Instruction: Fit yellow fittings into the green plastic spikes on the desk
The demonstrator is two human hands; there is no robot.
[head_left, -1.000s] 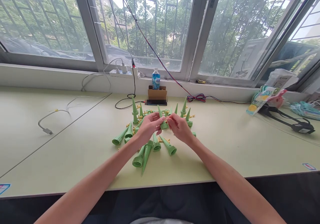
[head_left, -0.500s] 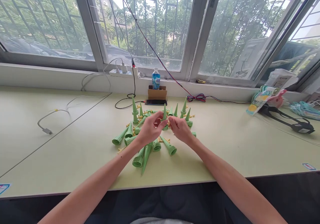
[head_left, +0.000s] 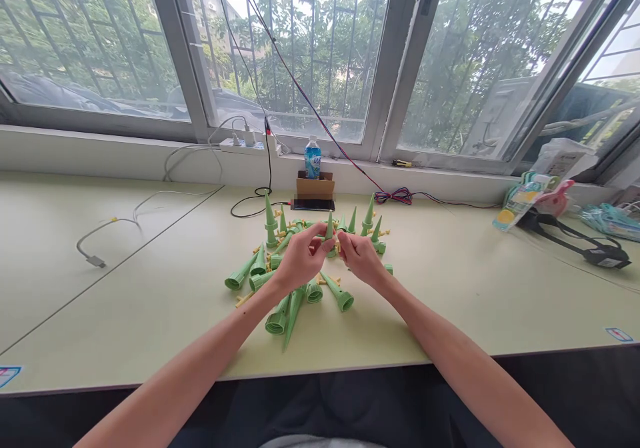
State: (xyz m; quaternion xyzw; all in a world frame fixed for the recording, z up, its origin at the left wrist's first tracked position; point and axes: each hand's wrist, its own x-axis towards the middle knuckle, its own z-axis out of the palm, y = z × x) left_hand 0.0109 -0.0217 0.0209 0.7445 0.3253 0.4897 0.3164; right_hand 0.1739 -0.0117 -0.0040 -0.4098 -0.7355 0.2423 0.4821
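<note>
My left hand point(head_left: 304, 256) is closed around a green plastic watering spike point(head_left: 329, 225), held point up above the pile. Close beside it, my right hand point(head_left: 358, 253) is closed in a pinch near the spike's side; whatever lies between its fingertips is too small to make out. Several more green spikes lie or stand around both hands, among them a lying spike point(head_left: 341, 295) with its open round end toward me and an upright spike point(head_left: 270, 220) at the back left. Small yellow plastic pieces point(head_left: 244, 299) are scattered among them, partly hidden by my hands.
Behind the pile are a phone point(head_left: 313, 205), a small cardboard box point(head_left: 315, 185) and a blue-labelled bottle point(head_left: 313, 159). A white cable point(head_left: 95, 261) lies on the left of the table. Coiled red-black wire point(head_left: 395, 196) and a black strap device point(head_left: 575, 240) are toward the right.
Both hands stay almost in place. The right fingertips have shifted very slightly beside the spike, and the whole view has moved a little.
</note>
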